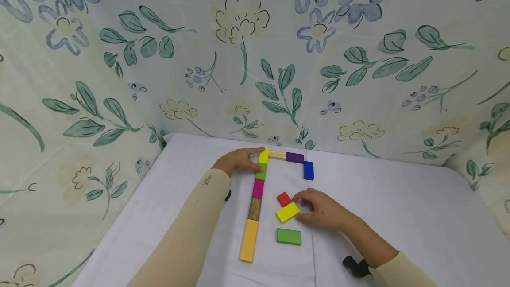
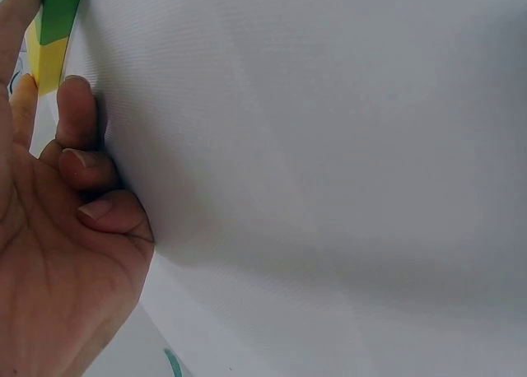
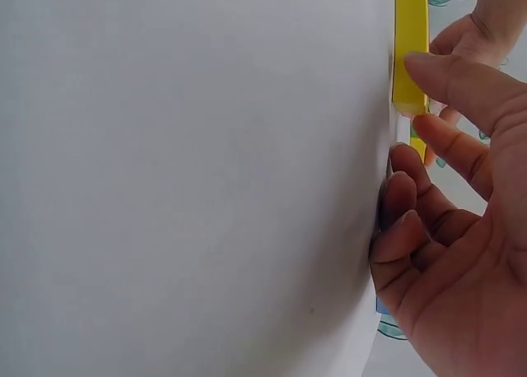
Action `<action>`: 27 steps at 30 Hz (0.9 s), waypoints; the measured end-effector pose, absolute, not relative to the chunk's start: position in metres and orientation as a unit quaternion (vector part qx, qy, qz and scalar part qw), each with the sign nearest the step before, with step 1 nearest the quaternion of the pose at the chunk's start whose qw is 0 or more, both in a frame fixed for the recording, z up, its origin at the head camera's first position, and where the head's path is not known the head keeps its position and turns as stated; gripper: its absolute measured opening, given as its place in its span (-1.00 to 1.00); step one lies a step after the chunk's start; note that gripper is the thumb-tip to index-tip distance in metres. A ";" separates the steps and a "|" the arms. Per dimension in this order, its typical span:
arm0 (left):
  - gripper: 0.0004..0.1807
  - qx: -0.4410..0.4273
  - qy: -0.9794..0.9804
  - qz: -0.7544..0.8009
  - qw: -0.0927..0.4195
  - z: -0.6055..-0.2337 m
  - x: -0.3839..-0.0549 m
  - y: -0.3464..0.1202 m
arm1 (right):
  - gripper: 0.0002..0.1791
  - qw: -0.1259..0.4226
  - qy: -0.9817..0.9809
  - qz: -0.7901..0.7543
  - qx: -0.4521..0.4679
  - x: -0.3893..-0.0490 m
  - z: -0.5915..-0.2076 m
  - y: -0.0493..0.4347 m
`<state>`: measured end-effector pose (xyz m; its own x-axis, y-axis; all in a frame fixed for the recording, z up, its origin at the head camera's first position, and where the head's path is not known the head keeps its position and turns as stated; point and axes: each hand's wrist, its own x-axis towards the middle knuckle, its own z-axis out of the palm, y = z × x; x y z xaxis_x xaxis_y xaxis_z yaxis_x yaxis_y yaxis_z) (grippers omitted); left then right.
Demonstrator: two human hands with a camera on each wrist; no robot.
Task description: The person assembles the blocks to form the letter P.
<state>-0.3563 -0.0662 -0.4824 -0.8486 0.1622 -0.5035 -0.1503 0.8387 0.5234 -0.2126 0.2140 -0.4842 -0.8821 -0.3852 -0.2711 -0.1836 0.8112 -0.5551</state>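
Observation:
My left hand (image 1: 240, 161) is at the far end of a line of blocks, index finger along the small yellow block (image 1: 264, 156) and thumb on the bright green block (image 1: 260, 172). In the left wrist view its other fingers curl beside the line. With thumb and index finger my right hand (image 1: 322, 209) holds the near end of a loose yellow block (image 1: 287, 212), lying aslant. A red block (image 1: 284, 198) lies close to the right index fingertip. Nearer me is a green block (image 1: 288, 236).
The line continues toward me with magenta (image 1: 257, 188), brown wood-grained (image 1: 254, 209) and long orange-yellow (image 1: 249, 240) blocks. From its far end, pale wood (image 1: 277, 155), purple (image 1: 295, 157) and blue (image 1: 308, 170) blocks run right. White cloth (image 1: 358, 180) covers the table; a floral curtain (image 1: 247, 92) stands behind.

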 end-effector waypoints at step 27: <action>-0.06 0.015 0.921 0.279 0.273 -0.481 -0.356 -0.067 | -0.64 0.130 0.909 -0.336 -0.210 -0.214 -0.482 0.210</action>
<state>-0.3559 -0.0672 -0.4809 -0.8510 0.1806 -0.4932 -0.1239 0.8434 0.5227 -0.2137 0.2103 -0.4819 -0.8781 -0.4687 -0.0959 -0.2935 0.6860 -0.6657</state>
